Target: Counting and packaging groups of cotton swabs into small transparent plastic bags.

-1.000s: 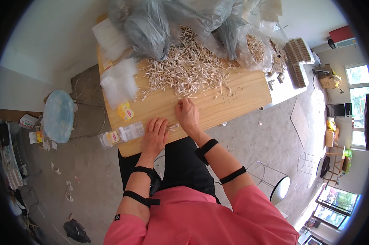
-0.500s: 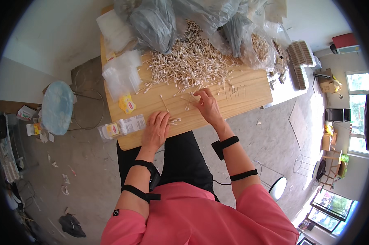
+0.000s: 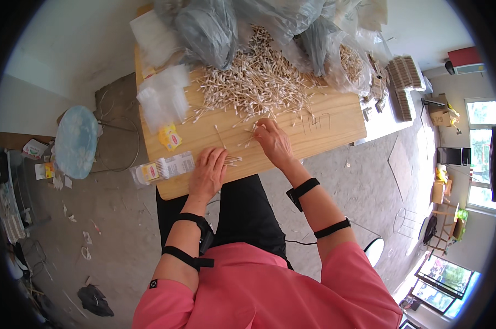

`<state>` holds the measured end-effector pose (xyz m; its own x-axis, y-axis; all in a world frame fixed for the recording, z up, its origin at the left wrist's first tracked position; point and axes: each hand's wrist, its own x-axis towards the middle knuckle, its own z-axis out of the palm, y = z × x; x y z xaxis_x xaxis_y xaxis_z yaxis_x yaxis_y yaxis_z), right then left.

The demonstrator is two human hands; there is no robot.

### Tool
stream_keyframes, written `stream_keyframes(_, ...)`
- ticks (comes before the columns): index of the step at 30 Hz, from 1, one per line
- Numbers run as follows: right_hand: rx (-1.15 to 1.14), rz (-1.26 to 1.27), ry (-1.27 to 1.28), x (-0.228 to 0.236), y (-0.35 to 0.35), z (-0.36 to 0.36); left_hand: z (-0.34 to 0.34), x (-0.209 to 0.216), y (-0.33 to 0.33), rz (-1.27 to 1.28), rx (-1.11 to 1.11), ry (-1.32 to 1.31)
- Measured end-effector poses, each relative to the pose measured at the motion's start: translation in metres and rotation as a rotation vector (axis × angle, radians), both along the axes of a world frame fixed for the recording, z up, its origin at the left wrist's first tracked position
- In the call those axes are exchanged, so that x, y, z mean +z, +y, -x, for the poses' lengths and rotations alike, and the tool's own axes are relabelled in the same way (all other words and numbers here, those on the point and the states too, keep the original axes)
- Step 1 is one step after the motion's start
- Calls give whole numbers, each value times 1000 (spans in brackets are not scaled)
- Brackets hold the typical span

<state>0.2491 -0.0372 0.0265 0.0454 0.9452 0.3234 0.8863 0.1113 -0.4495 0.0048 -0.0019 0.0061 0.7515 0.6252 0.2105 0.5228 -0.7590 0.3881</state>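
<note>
A large heap of cotton swabs lies on the wooden tabletop. Near the front edge my left hand is closed over a small bunch of cotton swabs, whose white tips stick out to its right. A single loose swab lies just beyond its fingers. My right hand is bent over a few swabs in front of the heap, its fingertips pinched on them. How many swabs each hand holds is hidden by the fingers.
Left of my left hand lies a clear packet of swabs, with a yellow label piece and a stack of clear plastic bags beyond. Grey plastic bags border the heap at the back. A round stool stands left of the table.
My right hand has shifted slightly left, and its fingers have drawn closer around the swabs. My left hand stays nearly in place over its bunch.
</note>
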Motion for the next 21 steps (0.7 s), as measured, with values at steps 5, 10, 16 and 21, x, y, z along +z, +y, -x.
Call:
stream_keyframes(5, -102, 222, 183, -7, -12, -15, -3, 4, -1, 26, -3, -48)
stream_keyframes(10, -132, 246, 263, 4, -6, -3, 0, 2, -1, 21, 13, -45)
stream_keyframes(16, -37, 221, 246, 9, 2, 6, -1, 3, 0, 0, 6, -39)
stream_keyframes(21, 17, 149, 35, 0, -3, -3, -2, 3, 0, 20, 3, -40)
